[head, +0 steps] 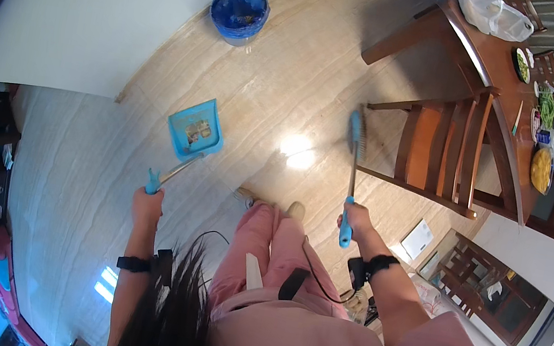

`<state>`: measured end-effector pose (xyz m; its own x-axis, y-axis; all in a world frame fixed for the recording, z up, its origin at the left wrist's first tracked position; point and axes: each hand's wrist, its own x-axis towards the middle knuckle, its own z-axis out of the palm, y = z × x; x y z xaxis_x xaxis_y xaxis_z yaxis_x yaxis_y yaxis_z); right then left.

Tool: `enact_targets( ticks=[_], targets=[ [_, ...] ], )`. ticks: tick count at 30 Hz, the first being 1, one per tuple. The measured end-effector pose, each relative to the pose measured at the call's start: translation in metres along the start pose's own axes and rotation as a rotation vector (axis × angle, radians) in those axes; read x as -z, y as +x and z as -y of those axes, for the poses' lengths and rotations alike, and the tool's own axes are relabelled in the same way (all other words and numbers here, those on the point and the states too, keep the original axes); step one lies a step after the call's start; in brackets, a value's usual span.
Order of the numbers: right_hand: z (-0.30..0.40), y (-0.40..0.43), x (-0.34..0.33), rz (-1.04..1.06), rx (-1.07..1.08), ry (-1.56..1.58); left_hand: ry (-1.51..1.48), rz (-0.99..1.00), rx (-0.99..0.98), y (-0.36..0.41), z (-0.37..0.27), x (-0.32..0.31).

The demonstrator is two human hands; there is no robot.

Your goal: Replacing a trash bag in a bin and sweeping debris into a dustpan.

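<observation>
My left hand (146, 205) grips the handle of a blue plastic dustpan (215, 131), whose pan is over the tiled floor ahead of me on the left. Some brownish-grey debris (199, 131) lies in the pan. On the other side, my right hand (357, 220) is closed around the blue grip of a small broom (355, 131) with a metal shaft. Its bristles face right, beside the legs of a wooden chair (428, 149). Whether the bristles touch the floor, I cannot tell.
A blue-lined waste bin (241, 14) stands by the white wall, up and left. At the right, a wooden dining table (482, 48) bears plates of food and a plastic bag (496, 17). A white flat scale-like slab (417, 239) and a mirror (497, 295) are near the right wall.
</observation>
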<state>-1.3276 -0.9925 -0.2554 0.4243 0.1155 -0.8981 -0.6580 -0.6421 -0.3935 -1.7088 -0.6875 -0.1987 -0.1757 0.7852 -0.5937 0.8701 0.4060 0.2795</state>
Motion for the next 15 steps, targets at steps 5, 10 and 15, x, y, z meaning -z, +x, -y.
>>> enact_targets(
  ticks=[5, 10, 15],
  targets=[
    [0.008, -0.062, 0.050, 0.110, -0.093, -0.074, 0.010, -0.014, -0.024, 0.000, 0.000, -0.013],
    [-0.015, -0.128, 0.111, 0.162, -0.130, -0.143, -0.082, -0.033, -0.140, 0.004, 0.008, -0.026],
    [-0.069, -0.208, 0.167, 0.107, -0.152, -0.166, -0.070, -0.009, -0.191, -0.014, 0.003, -0.031]
  ],
)
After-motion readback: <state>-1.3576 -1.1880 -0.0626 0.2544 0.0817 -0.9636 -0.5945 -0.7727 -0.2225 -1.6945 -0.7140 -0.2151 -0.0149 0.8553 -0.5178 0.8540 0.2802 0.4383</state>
